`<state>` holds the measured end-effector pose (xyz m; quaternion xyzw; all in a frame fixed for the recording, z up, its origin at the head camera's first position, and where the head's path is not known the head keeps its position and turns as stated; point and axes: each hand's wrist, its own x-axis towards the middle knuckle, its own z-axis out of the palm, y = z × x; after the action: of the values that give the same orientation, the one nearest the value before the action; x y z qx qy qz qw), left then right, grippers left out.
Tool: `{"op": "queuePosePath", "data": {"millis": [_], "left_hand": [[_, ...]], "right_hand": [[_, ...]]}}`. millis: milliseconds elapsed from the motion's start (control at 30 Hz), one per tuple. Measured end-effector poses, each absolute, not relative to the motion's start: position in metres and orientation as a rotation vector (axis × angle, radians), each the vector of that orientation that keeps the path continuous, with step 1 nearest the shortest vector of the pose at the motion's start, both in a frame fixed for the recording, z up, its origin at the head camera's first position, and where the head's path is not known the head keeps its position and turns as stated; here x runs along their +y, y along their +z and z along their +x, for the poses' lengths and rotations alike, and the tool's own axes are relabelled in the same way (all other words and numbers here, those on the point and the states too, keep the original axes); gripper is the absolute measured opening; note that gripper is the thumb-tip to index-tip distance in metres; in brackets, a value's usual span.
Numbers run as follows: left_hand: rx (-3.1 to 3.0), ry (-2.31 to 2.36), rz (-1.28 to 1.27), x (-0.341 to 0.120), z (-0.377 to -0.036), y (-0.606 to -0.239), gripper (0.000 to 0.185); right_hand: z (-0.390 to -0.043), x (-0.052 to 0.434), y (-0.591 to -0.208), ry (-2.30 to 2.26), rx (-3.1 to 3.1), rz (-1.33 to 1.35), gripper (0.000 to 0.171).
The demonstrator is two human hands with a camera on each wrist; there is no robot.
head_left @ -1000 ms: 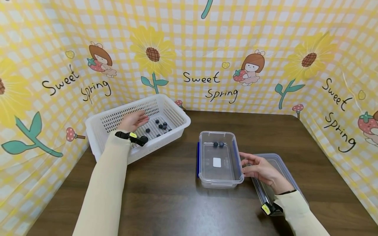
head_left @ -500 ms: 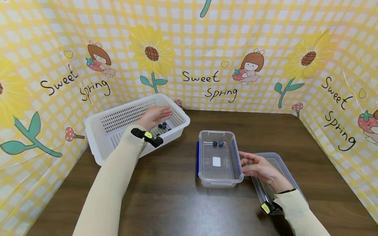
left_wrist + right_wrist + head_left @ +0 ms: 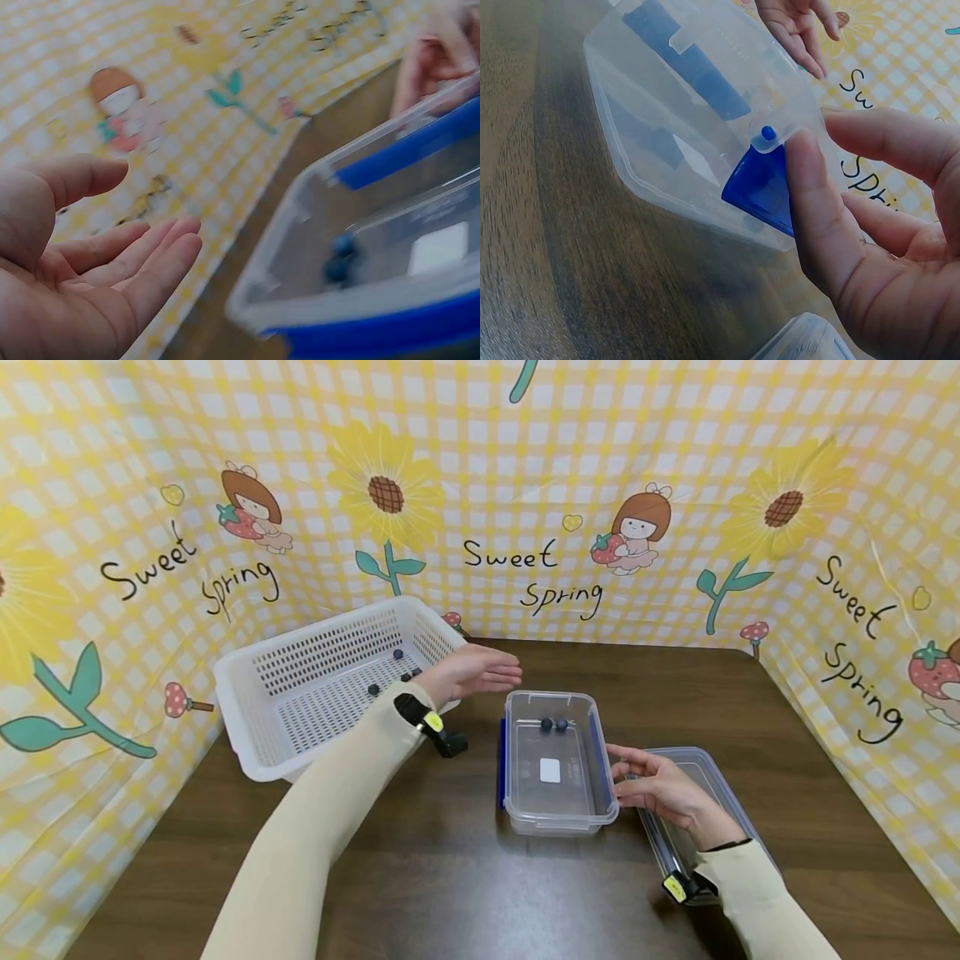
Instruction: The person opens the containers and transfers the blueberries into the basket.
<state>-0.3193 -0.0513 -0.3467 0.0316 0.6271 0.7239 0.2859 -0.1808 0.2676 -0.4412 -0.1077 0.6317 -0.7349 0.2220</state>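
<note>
My left hand [image 3: 472, 672] hovers flat, fingers straight, between the white basket [image 3: 315, 617] and the clear container [image 3: 555, 814]. The left wrist view shows its palm [image 3: 97, 270] bare, just short of the container's rim [image 3: 300, 217]. Two blueberries [image 3: 555, 725] lie at the container's far end; they appear as a dark blur [image 3: 341, 259] from the left wrist. My right hand [image 3: 652, 785] rests against the container's right side, its thumb [image 3: 810, 180] on the rim by a blue latch [image 3: 761, 187]. A few blueberries [image 3: 372, 690] lie loose in the basket.
The container's clear lid [image 3: 712, 777] lies on the dark wooden table [image 3: 450, 877] under my right wrist. A yellow checked backdrop [image 3: 525, 485] with sunflowers closes in the table on three sides.
My left hand has left the basket and swung right to the container's near-left corner. The right hand and container have stayed put.
</note>
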Motion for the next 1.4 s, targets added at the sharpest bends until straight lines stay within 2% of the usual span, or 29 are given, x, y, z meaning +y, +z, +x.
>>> {"op": "queuePosePath", "data": {"millis": [533,800,1400], "left_hand": [[1.704,1.707,0.118,0.019,-0.300,-0.389,0.039],[1.816,1.680,0.073,0.031,-0.301,-0.412,0.034],[1.805,1.665,0.026,0.052,-0.292,-0.420,0.034]], "right_hand": [[-0.179,0.267,-0.438,-2.010,1.767,-0.259,0.073],[-0.179,0.267,-0.438,-2.016,1.758,-0.256,0.072],[-0.179,0.267,-0.440,-2.031,1.750,-0.253,0.068]]}}
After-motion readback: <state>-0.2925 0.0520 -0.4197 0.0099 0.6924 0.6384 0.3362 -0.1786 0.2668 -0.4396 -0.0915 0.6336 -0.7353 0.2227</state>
